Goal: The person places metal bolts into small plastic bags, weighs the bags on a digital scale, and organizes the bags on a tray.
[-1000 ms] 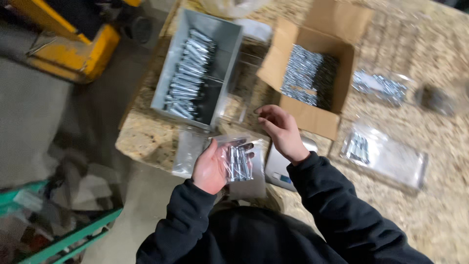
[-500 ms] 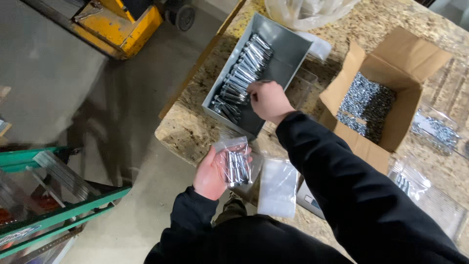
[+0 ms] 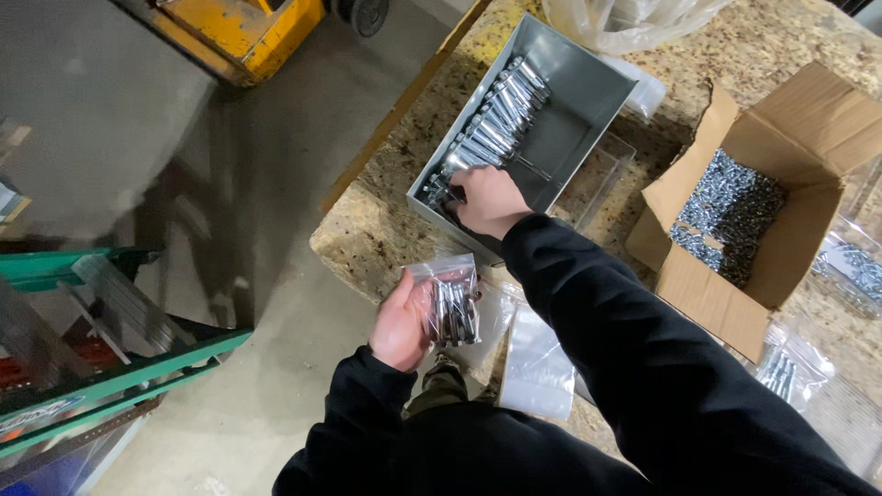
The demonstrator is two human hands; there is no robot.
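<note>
Closest to the camera, the left hand [image 3: 401, 321] grips a clear plastic bag [image 3: 452, 301] of metal bolts just off the stone counter [image 3: 367, 241]. Beyond it, the right hand [image 3: 487, 200] reaches into a grey metal bin [image 3: 588, 96], fingers closed around bolts [image 3: 491, 129]. Farther right sits an open cardboard box [image 3: 808, 119].

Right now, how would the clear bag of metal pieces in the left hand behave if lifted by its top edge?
The clear bag would probably sag, since its thin plastic looks floppy. It is likely heavy for its size, packed with metal pieces. The left hand cradles it from below, which suits that weight.
</note>
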